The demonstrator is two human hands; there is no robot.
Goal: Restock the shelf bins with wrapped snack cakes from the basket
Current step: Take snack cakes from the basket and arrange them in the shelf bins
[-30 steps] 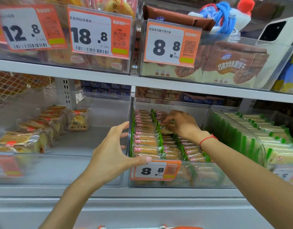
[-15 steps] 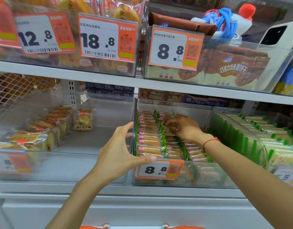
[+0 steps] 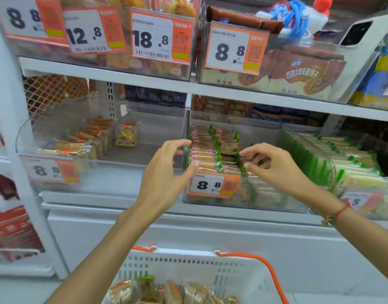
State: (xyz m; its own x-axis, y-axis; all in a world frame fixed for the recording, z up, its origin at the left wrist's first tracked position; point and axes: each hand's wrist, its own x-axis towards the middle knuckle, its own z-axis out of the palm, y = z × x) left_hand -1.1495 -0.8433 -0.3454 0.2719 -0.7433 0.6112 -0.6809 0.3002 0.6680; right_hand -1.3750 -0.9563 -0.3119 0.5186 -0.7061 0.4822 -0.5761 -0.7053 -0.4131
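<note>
Both hands, L (image 3: 164, 172) & R (image 3: 274, 165), pulled back from bin (image 3: 265, 205), fingers loose, empty; basket (image 3: 243, 273) now visible.

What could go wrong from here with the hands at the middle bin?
1. One cake in the middle bin sits raised above its row; a hand pulling out may tip it over.
2. The left hand and right hand hold nothing, and the basket is low, so picked cakes may drop.

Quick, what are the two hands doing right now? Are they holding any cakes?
Left hand: open, fingers loosely curved, thumb at the front of the clear bin, holding nothing.
Right hand: open, fingers loosely curved over the wrapped snack cakes, holding nothing.
</note>
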